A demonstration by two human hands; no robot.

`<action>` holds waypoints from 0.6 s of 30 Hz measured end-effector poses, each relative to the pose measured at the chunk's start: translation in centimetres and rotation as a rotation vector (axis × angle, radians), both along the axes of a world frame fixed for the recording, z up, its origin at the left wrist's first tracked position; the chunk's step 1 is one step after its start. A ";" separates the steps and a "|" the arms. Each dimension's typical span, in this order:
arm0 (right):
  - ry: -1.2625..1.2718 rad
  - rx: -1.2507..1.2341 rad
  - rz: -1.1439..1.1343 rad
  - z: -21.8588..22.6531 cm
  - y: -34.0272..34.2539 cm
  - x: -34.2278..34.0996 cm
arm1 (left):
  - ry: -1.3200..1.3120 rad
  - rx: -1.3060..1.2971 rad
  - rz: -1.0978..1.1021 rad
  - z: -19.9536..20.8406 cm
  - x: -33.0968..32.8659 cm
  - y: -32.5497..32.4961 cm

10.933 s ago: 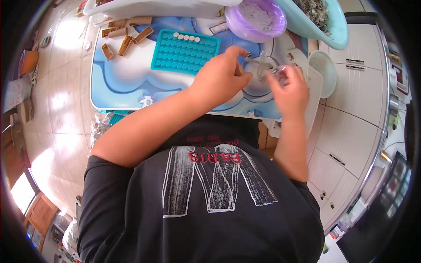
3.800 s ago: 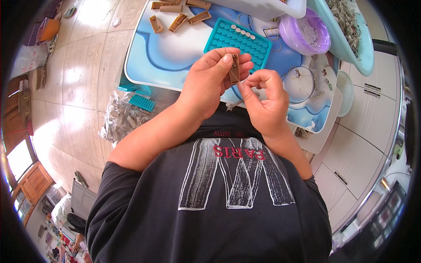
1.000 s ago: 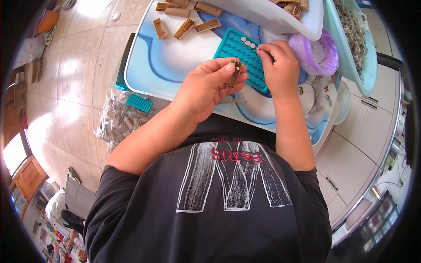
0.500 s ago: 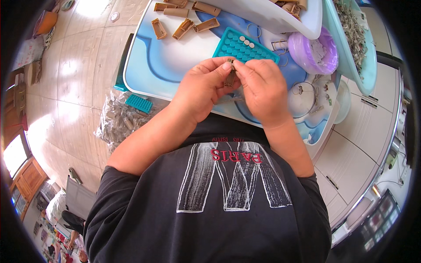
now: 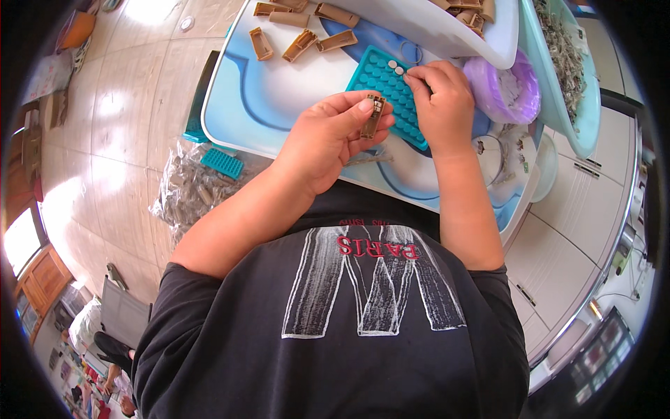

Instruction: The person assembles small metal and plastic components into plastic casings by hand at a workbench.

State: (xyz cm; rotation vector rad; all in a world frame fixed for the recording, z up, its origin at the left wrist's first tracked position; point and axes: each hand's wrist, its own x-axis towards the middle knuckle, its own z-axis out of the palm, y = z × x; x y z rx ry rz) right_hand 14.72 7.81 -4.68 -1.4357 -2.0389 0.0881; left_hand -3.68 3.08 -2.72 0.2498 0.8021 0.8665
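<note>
My left hand point(image 5: 335, 133) pinches a small brown plastic casing point(image 5: 373, 119) between thumb and fingers, its hollow side up with small metallic parts inside. On the table lies a teal tray point(image 5: 380, 77) with rows of round pockets. Two small round whitish discs point(image 5: 396, 68) sit at its far right edge. My right hand point(image 5: 443, 105) is over that edge beside them, thumb and forefinger brought together. What they pinch is hidden by the fingertips.
Several brown casings point(image 5: 300, 45) lie at the far left of the blue-and-white table point(image 5: 279, 98). A white bin point(image 5: 481, 35) of casings, a purple tub point(image 5: 520, 91) and a pale-green basin point(image 5: 590, 105) stand right. Bagged parts point(image 5: 185, 188) are left, beside a smaller teal tray point(image 5: 222, 163).
My right hand has left the casing and moved up and right to the teal tray's edge. The tray has turned clockwise. My left hand keeps the casing, its inside now more visible.
</note>
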 end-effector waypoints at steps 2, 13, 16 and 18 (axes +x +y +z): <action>0.077 -0.008 0.028 0.7 -0.5 -0.2 | 0.005 0.012 -0.010 0.0 0.0 0.1; 0.211 0.006 0.209 3.1 -3.2 -2.5 | 0.008 0.023 -0.004 -0.2 0.1 -0.2; 0.194 -0.015 0.231 2.9 -3.6 -2.9 | 0.041 0.012 0.014 0.0 0.2 -0.5; 0.180 0.001 0.226 2.7 -3.8 -3.2 | 0.060 0.000 0.035 0.0 0.1 -0.6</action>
